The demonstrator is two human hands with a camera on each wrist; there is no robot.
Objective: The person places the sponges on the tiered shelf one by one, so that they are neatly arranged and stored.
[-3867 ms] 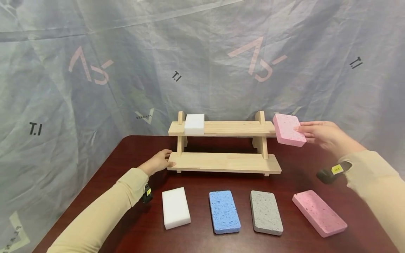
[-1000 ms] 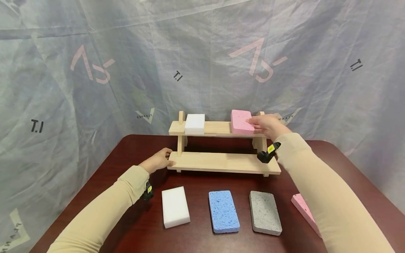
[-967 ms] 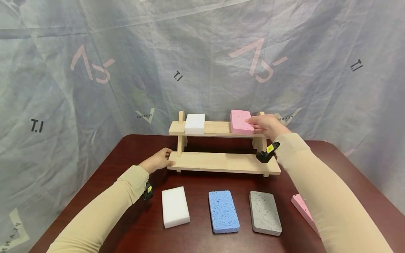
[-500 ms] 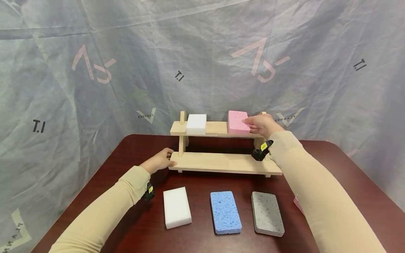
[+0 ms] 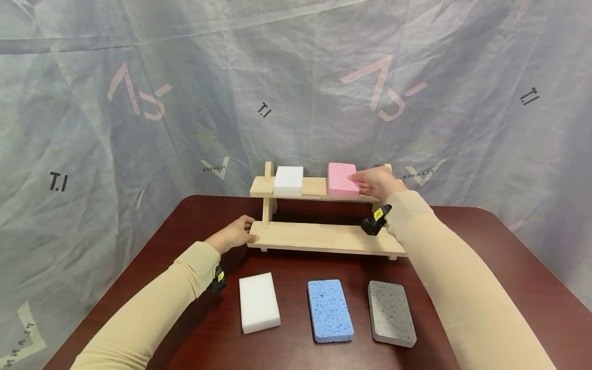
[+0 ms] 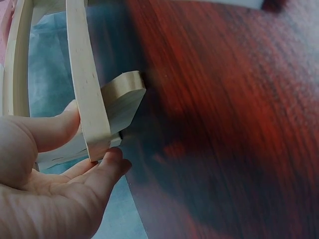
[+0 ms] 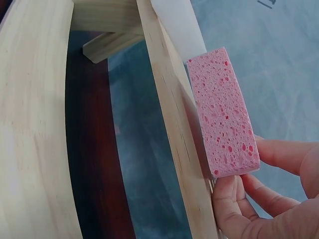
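Right hand [image 5: 375, 182] pinches pink sponge [image 5: 341, 179] on far shelf [image 5: 315, 186], right of white sponge [image 5: 288, 181]. Left hand [image 5: 231, 235] grips left end of near shelf [image 5: 319, 236].

You wear: left sleeve [image 5: 157, 306], long, cream, creased, wide-cuffed; right sleeve [image 5: 458, 277], matching cream; black left wrist camera [image 5: 217, 284] with small yellow label [image 5: 220, 276]; black right wrist camera [image 5: 370, 226], rounded end, second yellow label [image 5: 378, 214]

speckled pink sponge [image 5: 340, 178], speckled blue sponge [image 5: 330, 310], grey sponge [image 5: 391, 313], beige shelf [image 5: 314, 236]
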